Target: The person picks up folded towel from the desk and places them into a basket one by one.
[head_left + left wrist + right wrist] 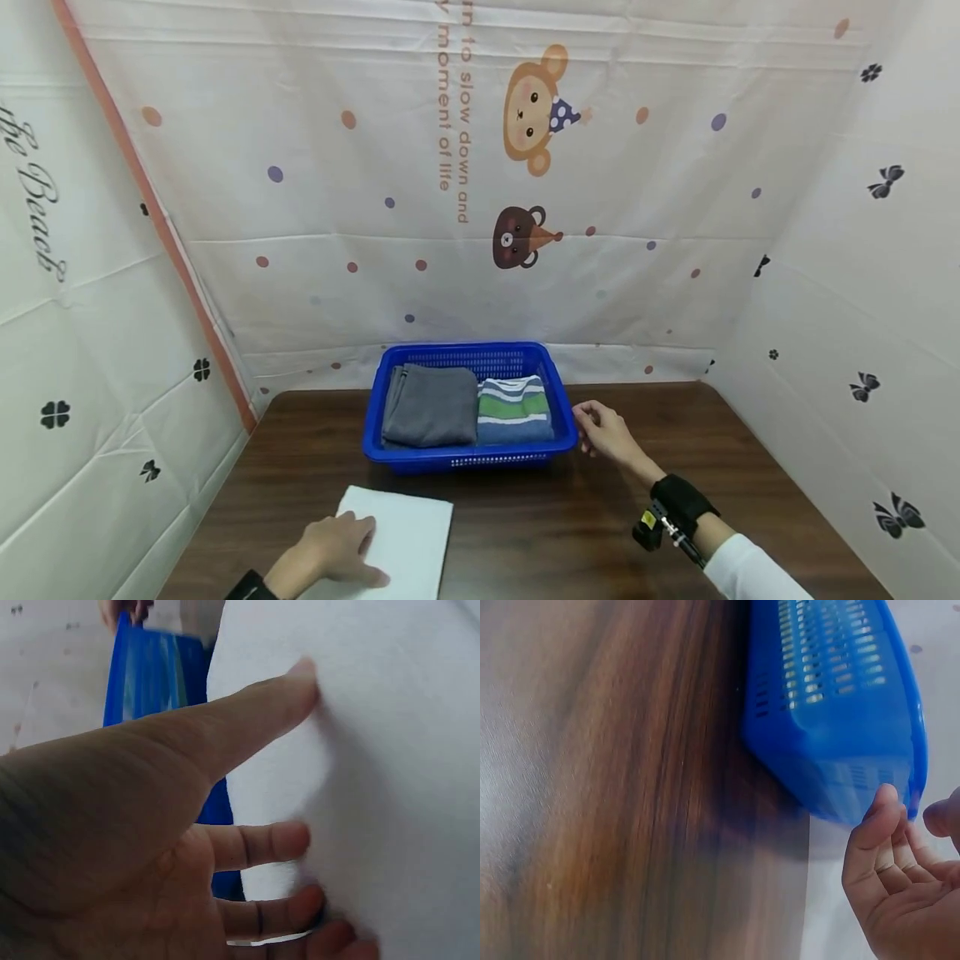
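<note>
A folded white cloth (408, 533) lies on the table in front of the blue basket. My left hand (337, 552) rests on its left side, thumb and fingers spread apart. In the left wrist view the thumb (262, 712) touches the white surface, and the fingertips meet it lower down. The blue plastic basket (468, 456) holds a folded grey cloth (435, 407) at left and a folded striped cloth (514, 408) at right. My right hand (609, 432) is at the basket's right rim, fingers bent loosely near the corner and thumb apart from them.
The brown wooden table (600, 517) carries the basket near its back edge. Printed white curtains (465, 292) hang behind the table and along both sides. A black strap with a small camera (660, 517) sits on my right wrist.
</note>
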{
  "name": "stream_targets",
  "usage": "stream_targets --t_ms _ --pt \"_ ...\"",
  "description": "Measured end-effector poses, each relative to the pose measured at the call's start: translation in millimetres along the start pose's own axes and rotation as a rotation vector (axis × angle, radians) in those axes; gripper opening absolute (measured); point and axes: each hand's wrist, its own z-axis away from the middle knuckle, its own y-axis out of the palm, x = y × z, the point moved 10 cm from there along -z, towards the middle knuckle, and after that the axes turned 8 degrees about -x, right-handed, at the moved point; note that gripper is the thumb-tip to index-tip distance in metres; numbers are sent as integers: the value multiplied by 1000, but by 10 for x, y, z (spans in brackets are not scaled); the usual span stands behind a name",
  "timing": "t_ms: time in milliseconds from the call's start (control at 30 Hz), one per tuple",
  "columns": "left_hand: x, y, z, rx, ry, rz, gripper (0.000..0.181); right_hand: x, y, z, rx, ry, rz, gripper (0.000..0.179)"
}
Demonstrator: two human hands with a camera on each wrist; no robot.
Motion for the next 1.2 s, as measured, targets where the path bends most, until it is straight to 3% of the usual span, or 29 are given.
stream_targets --t_ms 100,400,633,833,933,1067,1133,1200 --pt "-230 5 -31 -7 13 -19 53 32 25 17 -8 -1 -17 31" --pt "-678 155 -223 -3 65 -27 57 -28 161 12 -45 47 -9 41" --pt "-850 287 -375 58 64 -1 57 -67 480 -1 2 73 -76 45" --pt "-1024 298 -404 56 97 23 55 -111 493 49 7 123 -129 46" --pt "-1053 220 -401 -4 174 127 48 -145 457 76 16 165 -211 52" --pt "-953 67 -336 -110 277 393 33 -270 426 229 71 273 -294 73" --pt "-837 12 -287 -150 276 474 28 -334 419 377 139 316 -287 83" --pt "-702 -6 -257 -163 232 498 23 -380 437 561 255 348 -278 85"
